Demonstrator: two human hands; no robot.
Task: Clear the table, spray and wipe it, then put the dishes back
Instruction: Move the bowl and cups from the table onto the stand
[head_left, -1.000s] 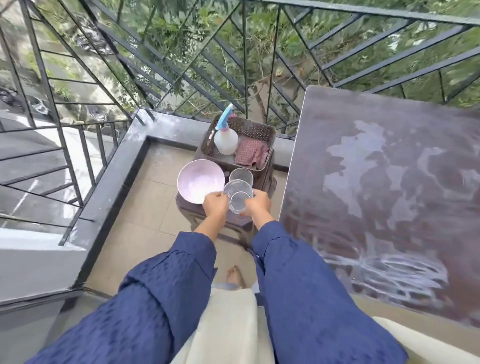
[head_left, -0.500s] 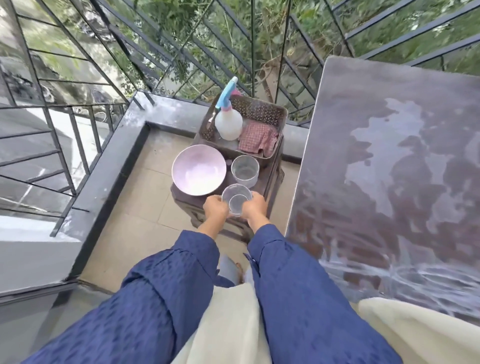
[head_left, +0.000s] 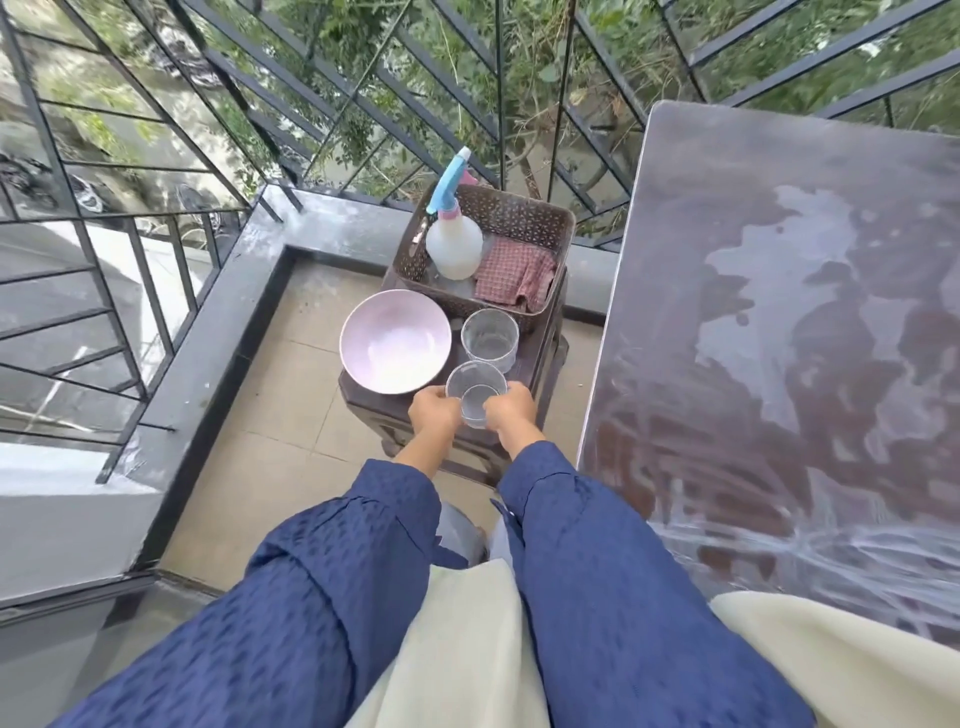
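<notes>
I have my left hand (head_left: 434, 415) and right hand (head_left: 511, 410) closed around a clear glass (head_left: 475, 397) at the stool's (head_left: 540, 358) near edge, steadying it from both sides; the wet, wiped bench (head_left: 779, 338) lies to my right hand's side.

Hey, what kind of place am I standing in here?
Most likely an upstairs balcony: a metal railing runs around a tiled floor, and trees and a street lie below.
</notes>
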